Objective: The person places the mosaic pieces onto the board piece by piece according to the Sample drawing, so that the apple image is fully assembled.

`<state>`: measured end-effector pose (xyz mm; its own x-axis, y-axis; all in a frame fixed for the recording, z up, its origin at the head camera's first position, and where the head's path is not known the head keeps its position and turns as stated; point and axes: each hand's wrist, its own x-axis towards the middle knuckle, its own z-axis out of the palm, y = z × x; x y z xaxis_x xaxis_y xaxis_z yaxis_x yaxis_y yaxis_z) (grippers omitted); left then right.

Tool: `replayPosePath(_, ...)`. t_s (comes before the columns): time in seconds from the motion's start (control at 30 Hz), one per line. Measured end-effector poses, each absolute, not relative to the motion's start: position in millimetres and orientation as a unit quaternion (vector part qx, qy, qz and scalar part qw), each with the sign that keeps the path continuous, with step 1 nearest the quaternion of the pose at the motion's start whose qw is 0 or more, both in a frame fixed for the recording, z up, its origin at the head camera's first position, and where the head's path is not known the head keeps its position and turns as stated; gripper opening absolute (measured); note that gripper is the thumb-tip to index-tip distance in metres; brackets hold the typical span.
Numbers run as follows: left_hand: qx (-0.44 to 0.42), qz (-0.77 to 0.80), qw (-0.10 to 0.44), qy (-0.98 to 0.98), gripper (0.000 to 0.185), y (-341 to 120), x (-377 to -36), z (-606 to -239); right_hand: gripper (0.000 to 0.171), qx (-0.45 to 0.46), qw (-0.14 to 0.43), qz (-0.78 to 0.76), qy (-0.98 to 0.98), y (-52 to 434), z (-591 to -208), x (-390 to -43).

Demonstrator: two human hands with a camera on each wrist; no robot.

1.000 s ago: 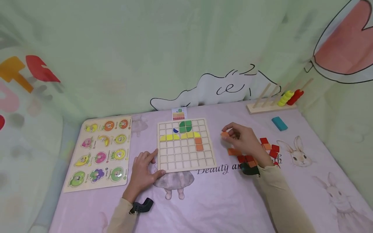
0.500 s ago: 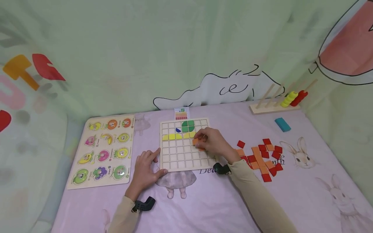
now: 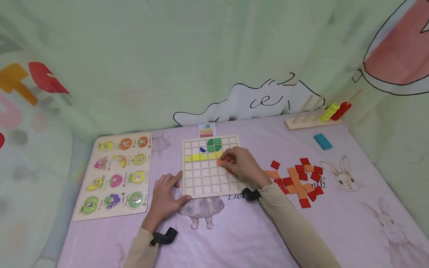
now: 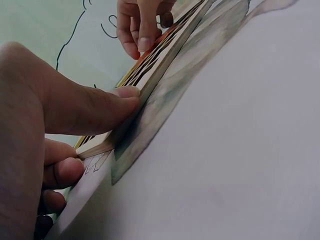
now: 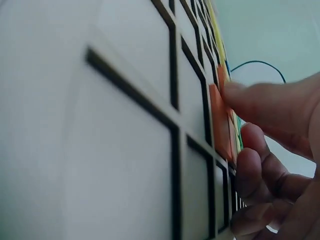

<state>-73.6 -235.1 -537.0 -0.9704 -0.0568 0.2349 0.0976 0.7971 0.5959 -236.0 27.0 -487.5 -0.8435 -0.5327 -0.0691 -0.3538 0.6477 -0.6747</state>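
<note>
Right hand (image 3: 242,165) fingertips pinch orange square tile (image 3: 220,162), thin, light, rigid; grip edges. Left hand (image 3: 165,195), fingers relaxed, steadies grid board (image 3: 201,178) at 7 o'clock corner.

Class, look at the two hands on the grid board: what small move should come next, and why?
Probably press the orange tile flat into its cell, then lift the right hand away. The fingers touch the tile's edge just under the yellow row, while the left hand steadies the grid board at its corner.
</note>
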Motion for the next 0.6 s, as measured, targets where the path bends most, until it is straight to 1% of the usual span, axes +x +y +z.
replayPosePath(0.17,-0.013,-0.327,0.128,-0.936,0.087,-234,-74,-535,0.008,-0.249,0.116,-0.336,0.901,24,-490,-235)
replayPosePath(0.3,-0.015,-0.330,0.130,-0.935,0.087,-233,-75,-534,0.012,-0.258,0.110,-0.343,0.897,30,-484,-236)
replayPosePath(0.4,-0.016,-0.329,0.130,-0.935,0.087,-232,-75,-534,0.018,-0.258,0.101,-0.349,0.895,47,-475,-240)
replayPosePath(0.5,-0.015,-0.319,0.132,-0.938,0.086,-232,-75,-535,0.025,-0.240,0.100,-0.338,0.904,74,-464,-244)
replayPosePath(0.6,-0.015,-0.315,0.131,-0.940,0.086,-234,-74,-535,0.030,-0.204,0.122,-0.301,0.923,104,-456,-245)
